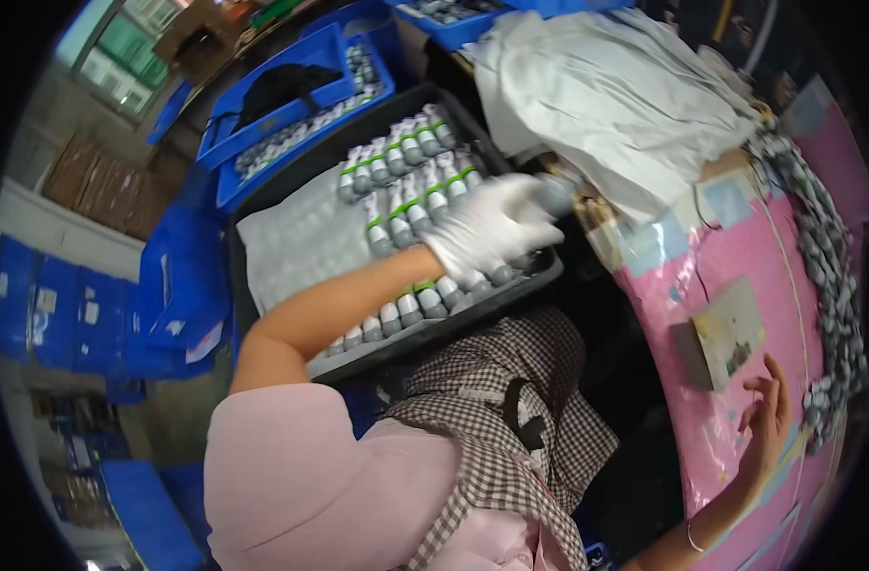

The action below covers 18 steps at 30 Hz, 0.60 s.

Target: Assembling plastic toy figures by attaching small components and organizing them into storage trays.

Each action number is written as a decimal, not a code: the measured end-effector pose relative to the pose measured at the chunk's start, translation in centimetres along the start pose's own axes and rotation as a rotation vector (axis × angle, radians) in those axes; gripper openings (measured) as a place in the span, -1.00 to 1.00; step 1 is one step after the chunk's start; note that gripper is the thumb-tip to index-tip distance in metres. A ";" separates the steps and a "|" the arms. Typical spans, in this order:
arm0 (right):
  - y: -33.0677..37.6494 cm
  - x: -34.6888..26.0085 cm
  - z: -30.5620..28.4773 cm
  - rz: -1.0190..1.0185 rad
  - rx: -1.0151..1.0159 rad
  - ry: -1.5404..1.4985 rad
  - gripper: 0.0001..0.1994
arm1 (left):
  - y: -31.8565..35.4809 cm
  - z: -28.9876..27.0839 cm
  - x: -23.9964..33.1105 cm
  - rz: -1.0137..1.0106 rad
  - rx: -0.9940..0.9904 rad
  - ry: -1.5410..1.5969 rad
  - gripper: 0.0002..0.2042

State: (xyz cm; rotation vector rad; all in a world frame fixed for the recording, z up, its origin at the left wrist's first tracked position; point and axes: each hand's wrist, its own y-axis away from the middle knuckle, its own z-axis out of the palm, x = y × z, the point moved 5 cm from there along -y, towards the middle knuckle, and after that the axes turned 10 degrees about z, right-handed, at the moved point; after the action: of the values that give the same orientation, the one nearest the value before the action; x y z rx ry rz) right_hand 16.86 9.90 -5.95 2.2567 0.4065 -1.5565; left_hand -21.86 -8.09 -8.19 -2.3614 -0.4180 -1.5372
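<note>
At the black tray's [472, 316] three o'clock, the left grip [501, 225] held a blurred grey item [554, 198], best kept off the bottles [395, 163].

We can read no text, number or sign anywhere in view. Taking the black tray [453, 325] as our landmark, we see only labels too small to make out: well to its left, pale labels [46, 301] stand on the fronts of the blue bins [58, 335]. Just beside the tray, on its left, a blue container [173, 276] bears a small whitish label [175, 327], likewise illegible to us. Inside the tray, we can decipher no lettering on the green-banded, grey-and-white bottles [411, 150].
</note>
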 end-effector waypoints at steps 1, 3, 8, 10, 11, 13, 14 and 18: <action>-0.6 0.9 -0.3 -0.003 -0.026 0.001 -0.64 | 0.6 -4.5 -1.5 0.241 0.177 -0.358 -0.65; -1.8 2.1 -0.7 0.042 -0.036 -0.019 -0.66 | 4.1 -14.7 -6.8 0.203 0.324 -1.082 -0.85; -3.3 3.2 -0.8 0.078 -0.030 -0.041 -0.67 | 12.2 -26.1 -17.5 -0.043 0.142 -1.811 -0.86; -3.4 3.4 -0.8 0.100 -0.025 -0.022 -0.68 | 13.4 -26.7 -21.0 -0.153 0.078 -1.727 -0.86; -3.7 3.9 -1.2 0.102 -0.025 -0.021 -0.68 | 13.8 -26.7 -22.2 -0.154 0.076 -1.727 -0.86; -4.0 5.0 -2.1 0.134 0.001 -0.009 -0.67 | 14.4 -26.7 -23.3 -0.045 0.174 -1.520 -0.76; -4.0 5.3 -2.1 0.134 -0.012 -0.011 -0.67 | 14.9 -27.3 -23.8 -0.058 0.175 -1.527 -0.76; -2.8 4.6 -4.9 0.226 0.122 0.231 -0.67 | 16.4 -29.2 -25.8 -0.070 0.292 -1.517 -0.78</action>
State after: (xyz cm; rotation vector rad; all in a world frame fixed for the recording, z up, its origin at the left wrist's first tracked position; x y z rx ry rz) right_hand 21.33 14.72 -9.07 2.4871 0.1113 -1.2447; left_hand -49.76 -36.73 -21.93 -2.7514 -0.8895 0.5755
